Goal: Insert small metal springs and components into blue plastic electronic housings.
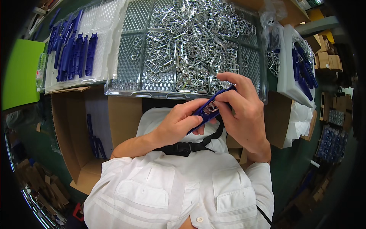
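Observation:
In front of my waist, my left hand [180,119] is closed round the near end of a long blue plastic handle shell [205,119], thumb on top. The shell lies tilted, its far end up and to the right. A small shiny metal piece [210,108] sits in its hollow. My right hand [244,105] is closed at the far end, thumb and fingertips against the shell beside the metal piece. Whether those fingertips also grip the metal is hard to make out. Just beyond my hands is a clear compartment tray [127,84] heaped with loose metal wire loops [198,49].
Blue plastic handles [76,53] lie on a white textured tray [103,23] at the left. An open cardboard box [70,133] below holds several blue pieces [95,141]. At the right, a white foam box [288,65] carries more blue handles [303,72]. A green panel [23,72] stands far left.

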Available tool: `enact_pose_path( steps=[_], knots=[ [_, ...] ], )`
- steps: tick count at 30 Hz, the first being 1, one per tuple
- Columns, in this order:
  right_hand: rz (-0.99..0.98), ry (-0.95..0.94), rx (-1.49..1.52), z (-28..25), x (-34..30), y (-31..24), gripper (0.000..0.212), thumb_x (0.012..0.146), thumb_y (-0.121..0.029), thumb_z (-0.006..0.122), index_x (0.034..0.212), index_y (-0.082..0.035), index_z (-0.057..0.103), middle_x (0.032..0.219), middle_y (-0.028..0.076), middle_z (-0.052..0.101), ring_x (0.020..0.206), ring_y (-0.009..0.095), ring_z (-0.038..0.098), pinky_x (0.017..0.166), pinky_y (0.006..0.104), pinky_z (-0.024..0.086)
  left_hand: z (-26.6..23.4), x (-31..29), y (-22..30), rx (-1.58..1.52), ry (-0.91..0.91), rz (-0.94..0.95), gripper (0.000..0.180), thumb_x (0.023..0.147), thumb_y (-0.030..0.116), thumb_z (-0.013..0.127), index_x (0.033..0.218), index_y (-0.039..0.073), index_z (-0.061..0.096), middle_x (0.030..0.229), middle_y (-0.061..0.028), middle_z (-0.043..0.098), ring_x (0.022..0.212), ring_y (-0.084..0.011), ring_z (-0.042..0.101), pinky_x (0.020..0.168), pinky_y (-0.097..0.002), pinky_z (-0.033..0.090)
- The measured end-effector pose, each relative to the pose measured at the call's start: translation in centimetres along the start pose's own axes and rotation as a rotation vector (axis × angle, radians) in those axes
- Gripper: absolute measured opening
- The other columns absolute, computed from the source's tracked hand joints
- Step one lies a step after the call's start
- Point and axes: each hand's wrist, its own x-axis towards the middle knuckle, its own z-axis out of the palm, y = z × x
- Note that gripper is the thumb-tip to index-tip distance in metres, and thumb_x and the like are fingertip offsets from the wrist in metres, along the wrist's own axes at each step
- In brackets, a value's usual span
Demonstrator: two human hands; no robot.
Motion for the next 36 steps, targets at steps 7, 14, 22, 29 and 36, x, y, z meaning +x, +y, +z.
enact_pose_path(
  steps=[7,14,22,29,36],
  knots=[
    [-0.022,0.071,-0.106,1.9,-1.3,0.5,0.022,0.080,-0.001,0.081,0.094,-0.002,0.064,0.131,0.019,0.064,0.116,0.037,0.067,0.078,0.0415,0.060,0.0,0.5,-1.4,0.229,0.108,0.108,0.036,0.102,0.008,0.058,0.136,-0.004,0.060,0.098,-0.0071,0.073,0.075,-0.0090,0.066,0.067,-0.0260,0.055],
    [0.163,0.174,-0.081,1.8,-1.9,0.7,0.044,0.078,-0.008,0.088,0.110,-0.002,0.060,0.111,0.014,0.072,0.098,0.033,0.074,0.079,0.0384,0.061,0.9,1.5,-1.8,0.379,0.231,0.285,0.022,0.102,0.011,0.065,0.117,-0.004,0.068,0.080,-0.0047,0.073,0.066,-0.0086,0.067,0.061,-0.0261,0.055],
    [0.064,0.164,0.002,2.1,-1.9,1.3,0.040,0.079,-0.004,0.085,0.108,-0.004,0.056,0.103,0.012,0.068,0.086,0.032,0.070,0.069,0.0408,0.056,0.9,2.1,-0.8,0.354,0.279,0.215,0.015,0.101,0.011,0.067,0.097,-0.003,0.069,0.075,-0.0059,0.073,0.067,-0.0088,0.069,0.058,-0.0251,0.054],
    [0.161,0.123,-0.124,2.9,-1.3,2.0,0.036,0.082,-0.007,0.084,0.106,-0.004,0.057,0.090,0.012,0.065,0.077,0.032,0.068,0.063,0.0424,0.053,0.0,3.6,-1.1,0.358,0.290,0.127,0.013,0.104,0.008,0.065,0.096,-0.001,0.065,0.078,-0.0042,0.071,0.068,-0.0079,0.067,0.062,-0.0237,0.054],
    [0.213,0.147,0.355,1.3,-0.8,2.8,0.034,0.078,0.006,0.082,0.107,-0.003,0.066,0.101,0.012,0.071,0.090,0.021,0.073,0.076,0.0318,0.058,-0.5,2.0,2.0,0.594,0.082,0.202,0.026,0.101,0.013,0.068,0.124,0.000,0.066,0.095,-0.0059,0.070,0.081,-0.0124,0.064,0.075,-0.0287,0.052]
  ],
)
